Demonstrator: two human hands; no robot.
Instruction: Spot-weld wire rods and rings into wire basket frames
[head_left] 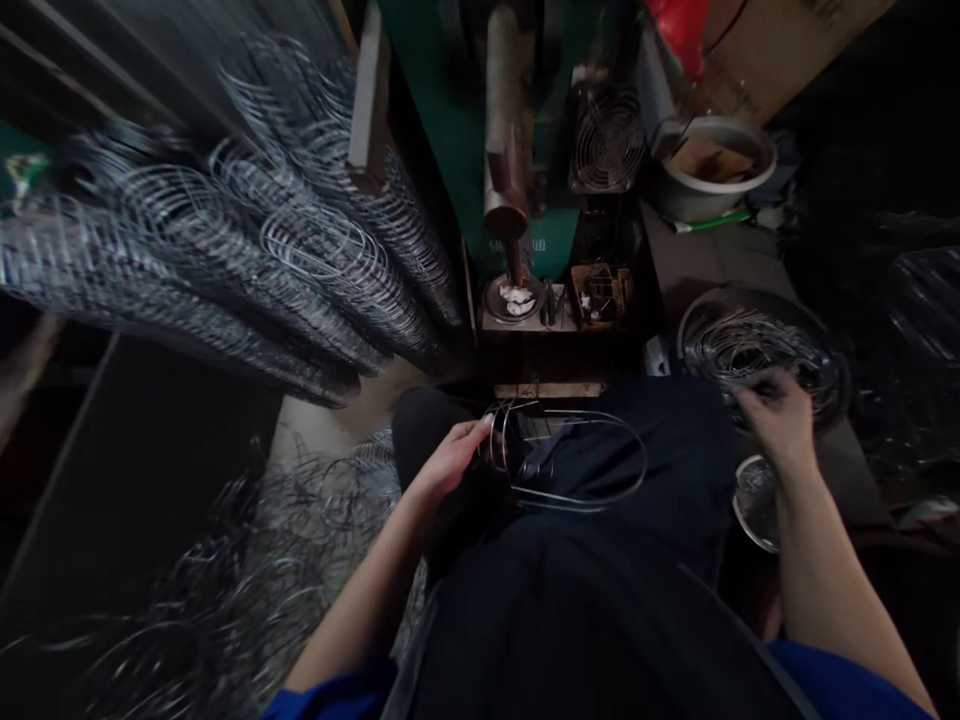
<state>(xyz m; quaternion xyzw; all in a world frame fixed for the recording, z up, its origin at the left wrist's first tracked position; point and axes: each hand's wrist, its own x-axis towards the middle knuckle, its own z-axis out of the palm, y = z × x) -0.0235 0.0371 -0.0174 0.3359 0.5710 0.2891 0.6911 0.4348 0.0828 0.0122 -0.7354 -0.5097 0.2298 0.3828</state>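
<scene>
Above my lap, my left hand is closed on a bent wire frame, pinching its left end between thumb and fingers. The frame has a long rounded loop reaching right and smaller rings near my hand. Off to the right, my right hand reaches over a round tray of wire pieces. Its fingers are bent together at the tray's near edge, and I cannot make out what is between them. Below that hand sits a small round container with a pale rim.
Tall stacks of wire rings lean at the left. Loose wire rings cover the floor. Ahead stands a green machine with a rod over a small dish. Beyond the tray are a fan and a white basin.
</scene>
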